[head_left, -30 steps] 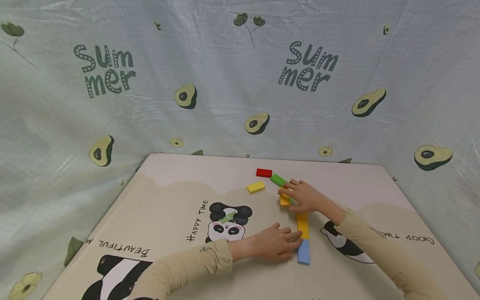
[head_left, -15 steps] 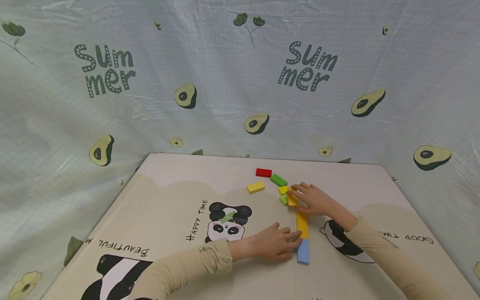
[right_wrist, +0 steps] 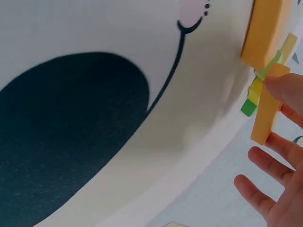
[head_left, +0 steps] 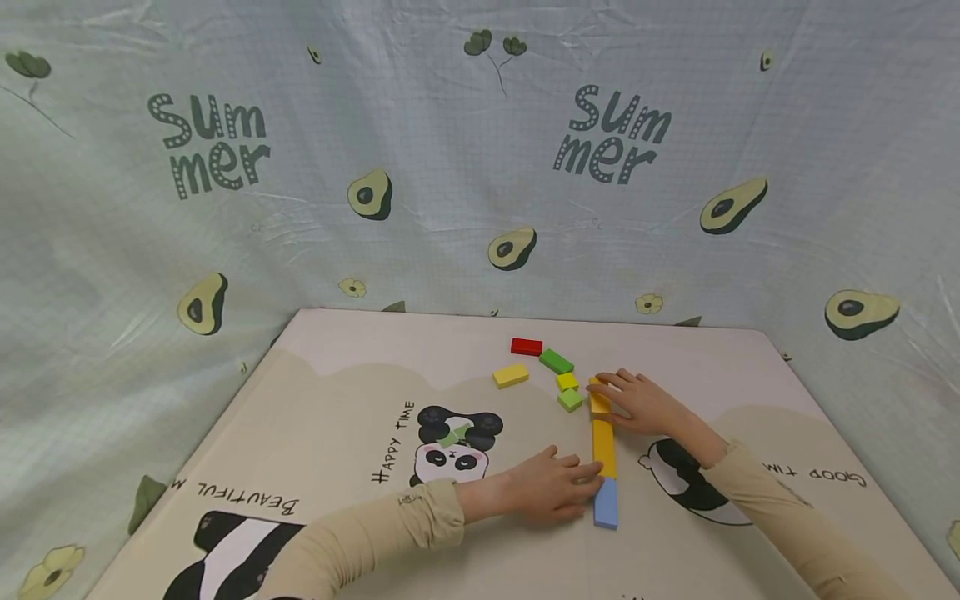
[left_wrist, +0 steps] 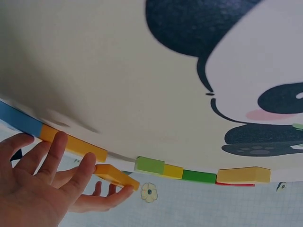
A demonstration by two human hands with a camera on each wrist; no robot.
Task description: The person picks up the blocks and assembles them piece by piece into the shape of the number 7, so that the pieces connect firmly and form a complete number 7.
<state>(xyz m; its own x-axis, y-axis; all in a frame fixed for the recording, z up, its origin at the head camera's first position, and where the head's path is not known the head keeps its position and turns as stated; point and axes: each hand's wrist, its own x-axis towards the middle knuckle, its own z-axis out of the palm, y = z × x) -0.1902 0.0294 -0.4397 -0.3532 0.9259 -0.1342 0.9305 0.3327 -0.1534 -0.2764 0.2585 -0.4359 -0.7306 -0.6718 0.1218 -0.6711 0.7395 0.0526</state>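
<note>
My right hand (head_left: 637, 402) pinches an orange block (right_wrist: 266, 109) between thumb and fingers. In the left wrist view that block is tilted above the surface, close beyond the end of another orange block (head_left: 603, 446). This second orange block lies flat, end to end with a blue block (head_left: 605, 503), in a straight row running away from me. My left hand (head_left: 551, 487) is at the row's left side, fingers loosely extended, with fingertips right at the seam between the blue and orange blocks. Part of the held block is hidden by right-hand fingers in the head view.
Left of the row's far end lie a light green block (head_left: 570, 400), a small yellow block (head_left: 567, 382) and a dark green block (head_left: 557, 361). Farther left are a red block (head_left: 527, 347) and a pale yellow block (head_left: 511, 376). A printed curtain (head_left: 435, 125) rises behind the table.
My right hand has moved the orange block rightward, away from the small yellow and light green blocks, to the row's far end. My left hand has stayed in place.
</note>
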